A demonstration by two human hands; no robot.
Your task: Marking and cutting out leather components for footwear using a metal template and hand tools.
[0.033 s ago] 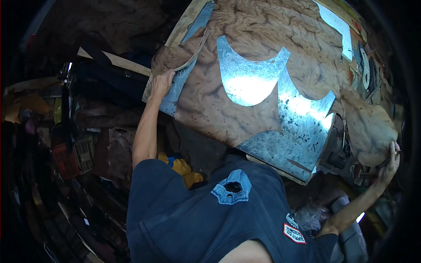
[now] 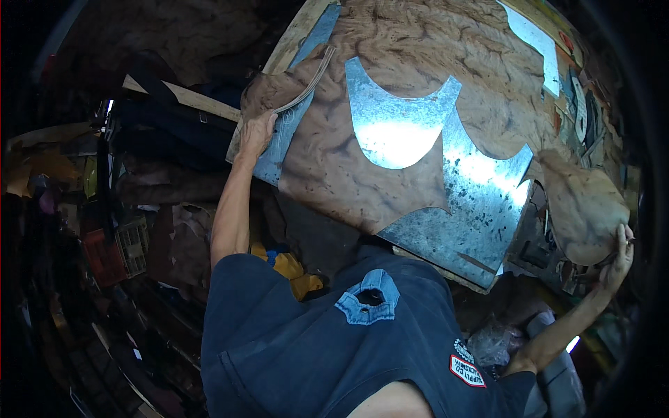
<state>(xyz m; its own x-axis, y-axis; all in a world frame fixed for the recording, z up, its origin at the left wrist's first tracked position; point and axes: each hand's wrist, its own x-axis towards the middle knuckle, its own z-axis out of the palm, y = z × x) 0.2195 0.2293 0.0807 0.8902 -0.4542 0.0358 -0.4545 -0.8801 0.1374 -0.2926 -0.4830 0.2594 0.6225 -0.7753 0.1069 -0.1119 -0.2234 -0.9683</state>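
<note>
On the left side of the worktop, my left hand (image 2: pixel 258 132) is closed on the near end of a stack of cut brown leather pieces (image 2: pixel 275 94), whose curved layered edges show. Out to the far right, my right hand (image 2: pixel 619 258) pinches the lower edge of a limp, rounded brown leather piece (image 2: pixel 585 209). A small pointed thing shows by its fingertips, too small to name. Between my hands, a shiny metal template (image 2: pixel 397 129) with a scooped top lies on a large mottled brown hide (image 2: pixel 334 174).
A spotted metal sheet (image 2: pixel 481 202) covers the worktop's near right corner. Another white, angled template (image 2: pixel 536 42) lies at the far right, beside tools and scraps. Left of me stand a red crate (image 2: pixel 103 256) and a yellow bag (image 2: pixel 289 272). A wooden strip (image 2: pixel 202 103) juts out left.
The leather piece in my right hand has sagged slightly down and to the left, and that hand has shifted a little. My left hand stays in place on the stack.
</note>
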